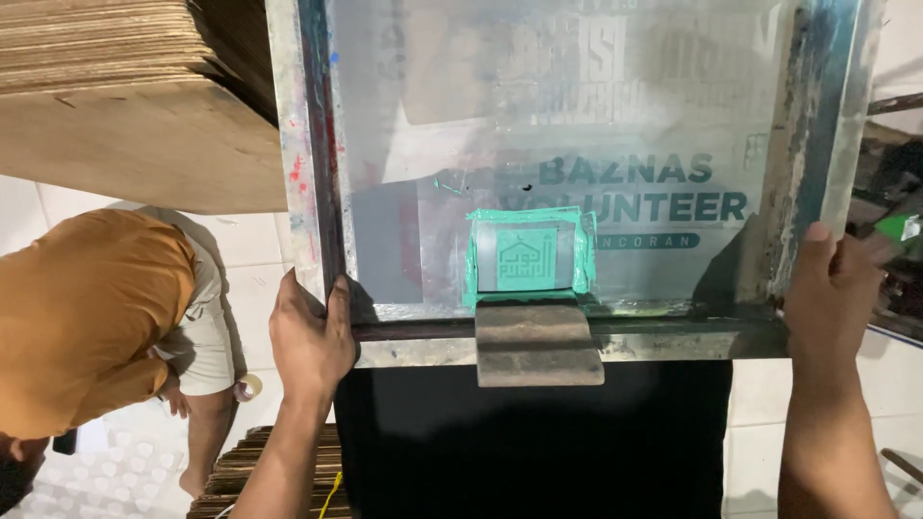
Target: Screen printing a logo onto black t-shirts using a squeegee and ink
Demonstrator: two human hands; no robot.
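Gripping both corners evenly, printing frame [567,163] is being held by left hand [310,338] and right hand [829,279] (squeegee [536,344] resting on the edge).

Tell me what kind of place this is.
Most likely a small screen-printing workshop. Both hands, left hand and right hand, grip a metal-framed printing screen smeared with teal ink, a squeegee rests on its edge, and black fabric lies beneath.

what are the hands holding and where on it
Both hold the screen-printing frame: the left hand grips its near-left corner, the right hand its near-right corner.
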